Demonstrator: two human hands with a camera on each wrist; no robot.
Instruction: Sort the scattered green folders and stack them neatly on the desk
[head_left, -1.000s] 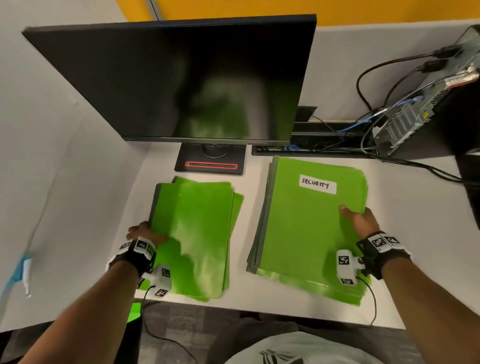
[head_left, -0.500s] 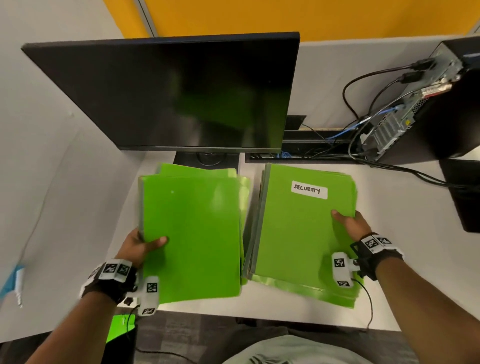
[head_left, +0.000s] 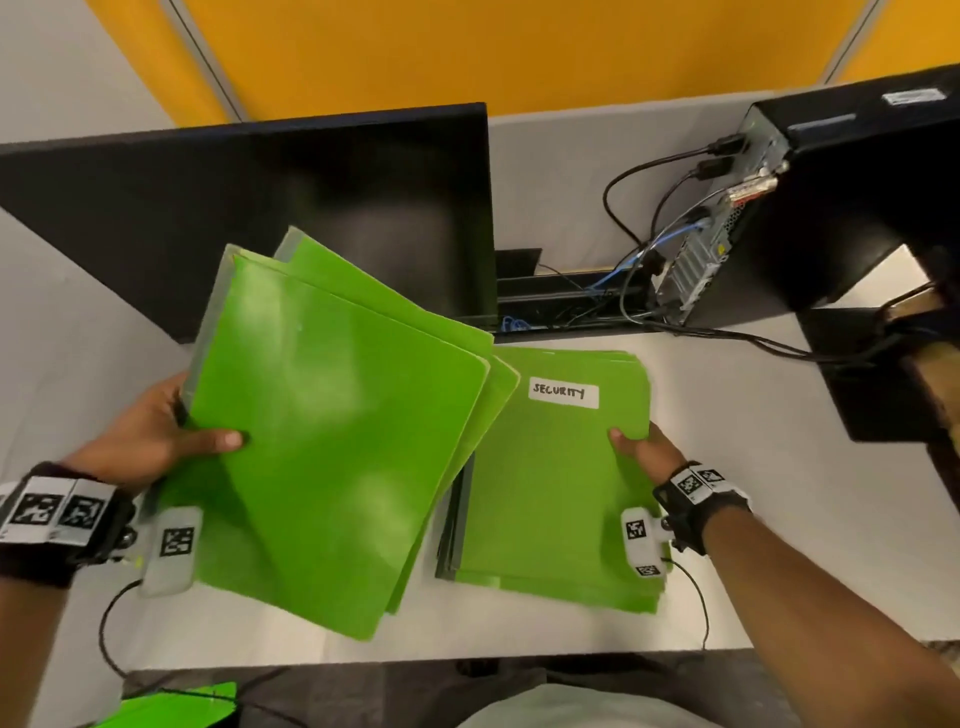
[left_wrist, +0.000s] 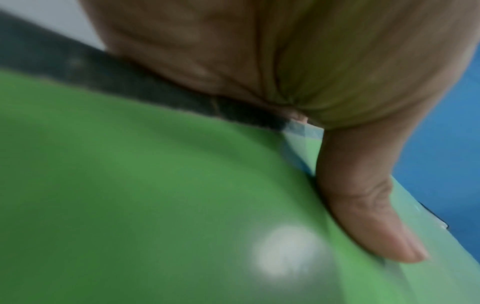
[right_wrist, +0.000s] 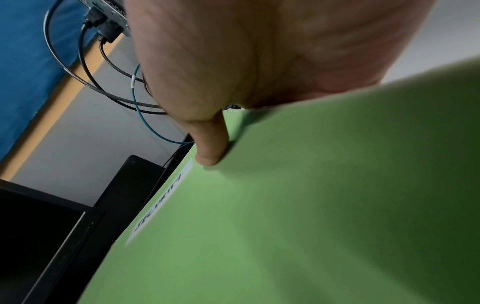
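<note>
My left hand (head_left: 171, 436) grips a bundle of green folders (head_left: 332, 431) by its left edge, thumb (left_wrist: 369, 216) on top, fingers hidden beneath. The bundle (left_wrist: 145, 195) is lifted off the desk, tilted clockwise, and its right corner overlaps the second pile. That pile of green folders (head_left: 556, 493) lies flat on the desk, its top one (right_wrist: 285, 205) bearing a white label reading SECURITY (head_left: 563, 393). My right hand (head_left: 641, 449) grips this pile's right edge, thumb (right_wrist: 210, 148) on top.
A black monitor (head_left: 249, 218) stands behind the lifted bundle. A black computer tower (head_left: 831, 208) with several cables (head_left: 639, 249) sits at the back right. Another green folder (head_left: 171, 706) shows below the white desk's (head_left: 779, 493) front edge at the left.
My left hand has raised its bundle higher off the desk and swung it clockwise toward the right pile. My right hand has stayed on the labelled pile's edge.
</note>
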